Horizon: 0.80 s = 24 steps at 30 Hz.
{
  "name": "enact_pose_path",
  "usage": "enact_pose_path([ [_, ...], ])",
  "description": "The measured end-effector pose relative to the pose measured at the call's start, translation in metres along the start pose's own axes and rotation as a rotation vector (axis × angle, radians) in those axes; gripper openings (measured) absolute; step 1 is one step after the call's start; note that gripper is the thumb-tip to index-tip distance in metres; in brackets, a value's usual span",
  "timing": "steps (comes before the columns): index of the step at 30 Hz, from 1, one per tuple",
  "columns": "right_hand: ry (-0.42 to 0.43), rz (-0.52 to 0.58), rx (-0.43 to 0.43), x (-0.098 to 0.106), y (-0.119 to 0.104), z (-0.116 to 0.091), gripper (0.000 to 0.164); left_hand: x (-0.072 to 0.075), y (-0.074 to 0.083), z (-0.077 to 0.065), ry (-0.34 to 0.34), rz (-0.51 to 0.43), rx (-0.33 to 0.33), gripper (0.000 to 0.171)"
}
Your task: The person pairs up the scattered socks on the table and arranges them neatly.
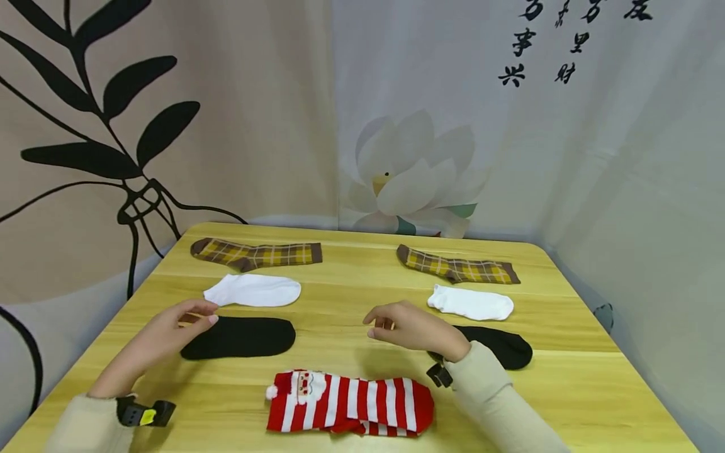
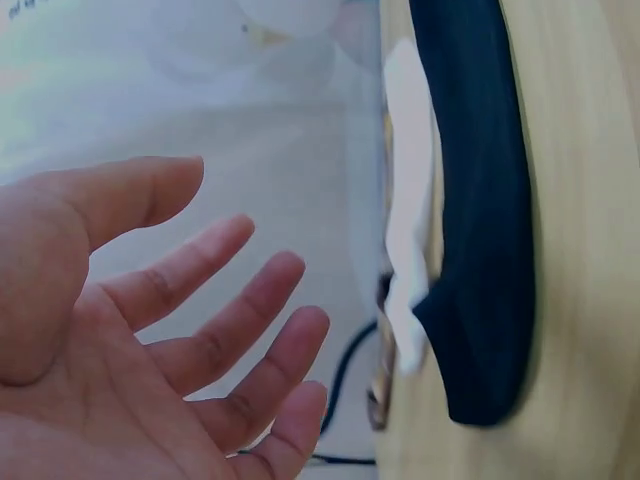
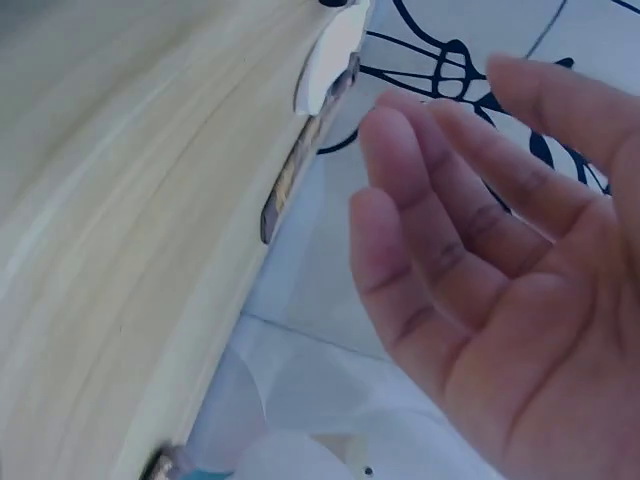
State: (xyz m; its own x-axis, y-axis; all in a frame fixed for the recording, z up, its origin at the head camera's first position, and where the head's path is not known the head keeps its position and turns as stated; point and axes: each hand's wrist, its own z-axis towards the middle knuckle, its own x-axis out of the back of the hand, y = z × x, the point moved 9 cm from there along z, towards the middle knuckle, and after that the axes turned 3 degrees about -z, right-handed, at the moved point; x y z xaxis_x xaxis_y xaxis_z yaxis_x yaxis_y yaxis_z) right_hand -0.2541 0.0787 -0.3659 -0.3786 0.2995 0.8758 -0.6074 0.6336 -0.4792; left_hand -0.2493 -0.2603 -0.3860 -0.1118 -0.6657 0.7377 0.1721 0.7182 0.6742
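My left hand (image 1: 172, 330) hovers beside the left black sock (image 1: 243, 336), its fingers loosely bent around nothing. In the left wrist view the palm of that hand (image 2: 190, 350) shows bare, apart from the black sock (image 2: 485, 210). Over the middle right of the table is my right hand (image 1: 410, 324), relaxed and holding nothing; its forearm partly covers the right black sock (image 1: 504, 346). Nearest me lies a red-and-white striped sock (image 1: 351, 402) with a Santa face, apparently doubled, another layer peeking out below.
A white sock (image 1: 255, 290) and a yellow plaid sock (image 1: 260, 254) lie behind the left black sock. On the right lie another white sock (image 1: 470, 303) and plaid sock (image 1: 459, 267). The wooden table (image 1: 351, 333) ends at printed curtains (image 1: 272, 126).
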Motion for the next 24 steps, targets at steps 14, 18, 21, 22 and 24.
enact_pose_path([
  [14, -0.104, -0.039, 0.018, -0.014, -0.025, 0.093, 0.032, 0.018, -0.060, 0.012, -0.060, 0.008, 0.153, 0.060],
  [18, -0.130, -0.003, -0.019, -0.025, -0.028, 0.116, 0.033, 0.018, -0.070, 0.016, -0.105, 0.022, 0.187, 0.063],
  [21, -0.140, 0.035, -0.061, -0.036, -0.026, 0.129, 0.032, 0.016, -0.076, 0.021, -0.136, 0.011, 0.211, 0.066],
  [22, -0.142, 0.041, -0.076, -0.039, -0.025, 0.133, 0.032, 0.015, -0.077, 0.023, -0.145, 0.006, 0.216, 0.067],
  [24, -0.144, 0.051, -0.106, -0.046, -0.024, 0.140, 0.030, 0.013, -0.080, 0.025, -0.162, 0.000, 0.227, 0.068],
])
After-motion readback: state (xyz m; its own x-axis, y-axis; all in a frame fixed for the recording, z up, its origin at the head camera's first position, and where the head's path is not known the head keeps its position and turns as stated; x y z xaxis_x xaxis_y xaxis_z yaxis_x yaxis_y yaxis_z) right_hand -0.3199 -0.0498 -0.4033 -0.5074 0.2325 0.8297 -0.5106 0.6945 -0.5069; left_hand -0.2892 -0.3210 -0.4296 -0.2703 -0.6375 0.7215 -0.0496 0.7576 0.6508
